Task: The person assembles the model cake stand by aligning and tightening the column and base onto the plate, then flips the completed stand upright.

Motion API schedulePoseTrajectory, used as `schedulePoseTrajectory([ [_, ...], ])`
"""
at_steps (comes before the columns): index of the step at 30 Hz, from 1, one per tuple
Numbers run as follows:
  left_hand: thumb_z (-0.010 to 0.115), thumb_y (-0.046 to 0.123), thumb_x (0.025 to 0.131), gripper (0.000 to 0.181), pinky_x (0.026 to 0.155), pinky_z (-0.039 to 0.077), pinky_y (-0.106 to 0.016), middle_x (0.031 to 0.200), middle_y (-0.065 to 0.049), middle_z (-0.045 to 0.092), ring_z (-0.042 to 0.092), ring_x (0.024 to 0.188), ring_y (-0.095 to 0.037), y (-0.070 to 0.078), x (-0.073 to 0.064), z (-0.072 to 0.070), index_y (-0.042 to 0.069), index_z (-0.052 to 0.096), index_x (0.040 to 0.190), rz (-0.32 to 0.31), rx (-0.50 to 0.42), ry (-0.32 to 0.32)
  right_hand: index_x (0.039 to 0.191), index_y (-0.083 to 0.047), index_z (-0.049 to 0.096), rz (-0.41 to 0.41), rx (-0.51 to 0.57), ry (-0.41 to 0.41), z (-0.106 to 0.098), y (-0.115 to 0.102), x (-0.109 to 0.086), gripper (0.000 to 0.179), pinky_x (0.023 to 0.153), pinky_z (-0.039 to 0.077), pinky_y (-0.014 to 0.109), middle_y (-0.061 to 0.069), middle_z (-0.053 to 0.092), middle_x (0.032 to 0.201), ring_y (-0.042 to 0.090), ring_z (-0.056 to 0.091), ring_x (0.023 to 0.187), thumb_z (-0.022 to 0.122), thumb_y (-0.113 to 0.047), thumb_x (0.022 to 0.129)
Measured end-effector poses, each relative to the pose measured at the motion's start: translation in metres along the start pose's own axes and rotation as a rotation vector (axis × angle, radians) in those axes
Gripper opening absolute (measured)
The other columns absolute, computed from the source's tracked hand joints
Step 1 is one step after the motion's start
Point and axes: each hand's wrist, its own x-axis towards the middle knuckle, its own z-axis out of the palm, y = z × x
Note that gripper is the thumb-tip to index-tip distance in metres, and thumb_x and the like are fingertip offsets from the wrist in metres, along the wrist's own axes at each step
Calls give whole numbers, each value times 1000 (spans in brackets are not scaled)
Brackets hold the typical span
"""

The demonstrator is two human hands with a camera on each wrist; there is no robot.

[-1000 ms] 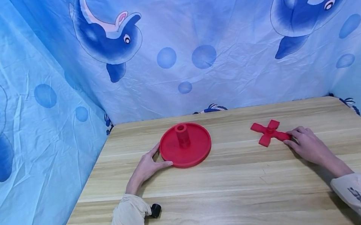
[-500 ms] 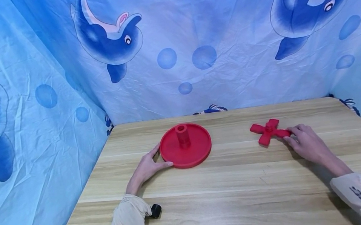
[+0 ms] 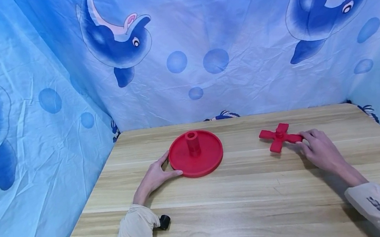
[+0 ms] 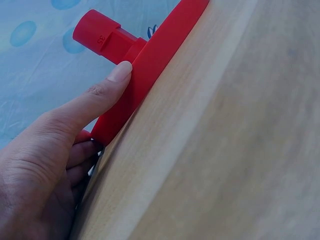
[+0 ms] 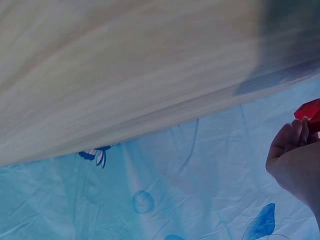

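While the red dish (image 3: 198,166) lies toward 11 o'clock on the table (image 3: 242,211), the left hand (image 3: 156,175), angled from 7 o'clock, grips its rim between 8 and 9. Toward 1 o'clock, the right hand (image 3: 319,150), angled from 5, pinches the smaller red cross (image 3: 280,136) by its 3 o'clock blade. The step looks like lifting the cross; moving it would call for a firm pinch.

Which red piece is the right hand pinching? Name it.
The four-armed cross, pinched by one arm in the right hand; the other, the round dish, has the left hand at its rim.
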Motion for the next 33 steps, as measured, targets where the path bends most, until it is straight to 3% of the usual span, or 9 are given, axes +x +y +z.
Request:
schedulePoseTrajectory([
  [6,85,53,82,106,111,41,-58,161,-17,39,37,145,-39,0,0,-1,14,31,164,3,2,1,119,19,61,-62,37,65,0,-5,4,36,76,44,58,32,57,104,44,49,92,75,2,90],
  [33,86,50,82,105,114,38,-58,161,-16,40,35,147,-37,1,-1,0,13,31,164,16,-19,1,122,16,63,-82,172,118,13,-43,22,34,79,42,57,29,58,106,44,49,99,74,2,92],
])
